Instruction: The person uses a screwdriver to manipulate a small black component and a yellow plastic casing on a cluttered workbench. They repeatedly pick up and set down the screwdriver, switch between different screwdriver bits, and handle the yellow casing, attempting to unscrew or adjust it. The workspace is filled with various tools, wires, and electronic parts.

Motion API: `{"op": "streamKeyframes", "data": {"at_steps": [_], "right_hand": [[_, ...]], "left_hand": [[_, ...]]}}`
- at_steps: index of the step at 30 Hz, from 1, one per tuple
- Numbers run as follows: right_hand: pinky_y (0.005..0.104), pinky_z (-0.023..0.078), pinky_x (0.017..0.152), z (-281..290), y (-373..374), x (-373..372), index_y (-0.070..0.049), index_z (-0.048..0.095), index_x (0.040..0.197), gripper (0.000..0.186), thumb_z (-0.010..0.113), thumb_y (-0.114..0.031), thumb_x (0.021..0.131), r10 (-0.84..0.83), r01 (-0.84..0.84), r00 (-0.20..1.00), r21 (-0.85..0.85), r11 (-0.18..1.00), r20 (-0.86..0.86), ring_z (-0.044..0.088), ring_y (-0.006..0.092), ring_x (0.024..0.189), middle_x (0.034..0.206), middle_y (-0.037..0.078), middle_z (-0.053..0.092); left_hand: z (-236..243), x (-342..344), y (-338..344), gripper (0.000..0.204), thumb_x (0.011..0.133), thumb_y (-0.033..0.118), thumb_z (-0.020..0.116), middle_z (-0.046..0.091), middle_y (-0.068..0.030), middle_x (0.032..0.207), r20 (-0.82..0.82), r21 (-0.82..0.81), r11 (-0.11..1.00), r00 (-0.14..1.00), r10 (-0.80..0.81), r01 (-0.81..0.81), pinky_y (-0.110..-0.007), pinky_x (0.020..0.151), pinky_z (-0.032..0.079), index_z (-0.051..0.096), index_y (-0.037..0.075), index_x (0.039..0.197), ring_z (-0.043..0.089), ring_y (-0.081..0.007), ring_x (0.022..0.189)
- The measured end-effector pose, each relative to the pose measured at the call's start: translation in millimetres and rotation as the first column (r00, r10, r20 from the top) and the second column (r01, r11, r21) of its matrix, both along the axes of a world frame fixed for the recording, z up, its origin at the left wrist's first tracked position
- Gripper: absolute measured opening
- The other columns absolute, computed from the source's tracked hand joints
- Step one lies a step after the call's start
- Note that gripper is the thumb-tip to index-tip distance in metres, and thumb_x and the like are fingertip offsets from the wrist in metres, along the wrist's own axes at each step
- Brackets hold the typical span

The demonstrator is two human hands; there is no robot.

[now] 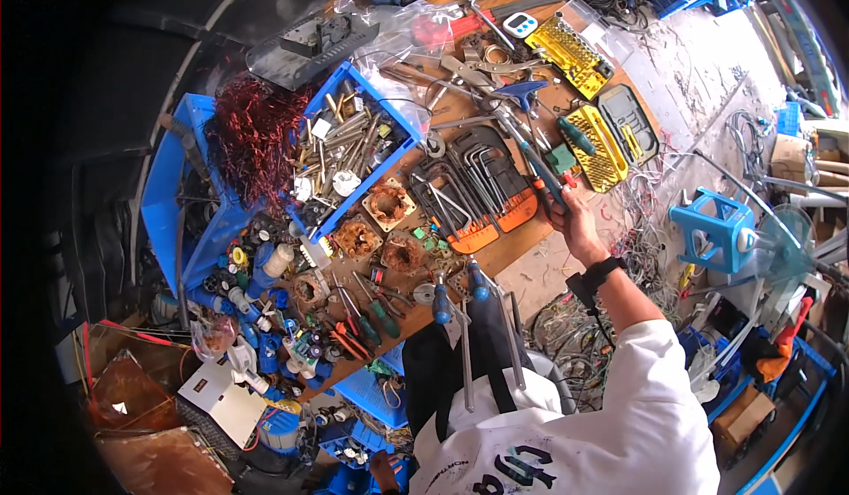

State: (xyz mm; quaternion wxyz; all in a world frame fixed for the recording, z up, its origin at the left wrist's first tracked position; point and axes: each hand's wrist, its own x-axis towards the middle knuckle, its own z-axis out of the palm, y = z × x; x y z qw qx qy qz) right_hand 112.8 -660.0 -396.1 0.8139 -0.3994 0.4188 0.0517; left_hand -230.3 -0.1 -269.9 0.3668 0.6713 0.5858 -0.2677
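Note:
My right hand [573, 218] is closed around the handle end of a long, slim tool [532, 153], dark and blue with red bits. It slants up and left over the wooden workbench [528, 239]; its exact kind is unclear. Beside it lie a black and orange hex key set [482, 190], a yellow bit case [604, 152] and a green-handled screwdriver [576, 135]. A blue-handled tool head [522, 93] rests just beyond. At the lower edge, a dark shape that looks like my left hand [383, 472] hangs low by blue bins, its fingers indistinct.
A blue bin [409, 125] holds metal parts, near tangled reddish copper wire [254, 137]. Two blue-handled metal tools [465, 345] jut over the bench edge toward my lap. Rusty motor cores [389, 203] sit left. A blue fan [715, 230] and wire scraps [579, 336] are right.

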Motion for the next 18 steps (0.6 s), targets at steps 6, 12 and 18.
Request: {"op": "streamKeyframes", "data": {"at_steps": [6,12,18], "right_hand": [[0.0223,0.027,0.048,-11.0,3.7,-4.6,-0.005,0.058,0.100,0.037,0.045,-0.039,0.098,0.039,-0.042,0.999,-0.083,0.996,-0.029,0.033,0.0067,0.053,0.066,-0.005,0.039],[0.0242,0.033,0.047,-15.4,8.5,-9.7,-0.003,0.060,0.100,0.040,0.045,-0.040,0.098,0.123,-0.133,0.991,-0.284,0.950,-0.051,0.042,0.0086,0.052,0.064,-0.002,0.046],[0.0248,0.044,0.051,-23.4,5.5,-10.9,-0.002,0.061,0.103,0.036,0.050,-0.035,0.096,0.174,-0.217,0.976,-0.478,0.851,-0.133,0.054,0.0101,0.058,0.068,0.001,0.055]], "left_hand": [[0.8,9.9,-15.1,0.036,0.089,0.029,0.057,0.060,-0.0153,0.096,0.001,0.017,1.000,1.000,-0.021,0.021,-0.048,0.065,0.054,0.052,0.003,0.113,0.061,-0.0291,0.082],[1.3,19.0,-18.9,0.034,0.089,0.027,0.056,0.061,-0.0140,0.092,0.016,0.019,0.999,0.999,-0.038,0.037,-0.043,0.059,0.055,0.052,0.002,0.112,0.062,-0.0264,0.077],[-3.5,16.5,-22.5,0.032,0.089,0.025,0.055,0.062,-0.0133,0.088,0.031,0.053,0.998,0.999,-0.044,0.043,-0.039,0.053,0.055,0.054,0.001,0.110,0.062,-0.0242,0.071]]}}
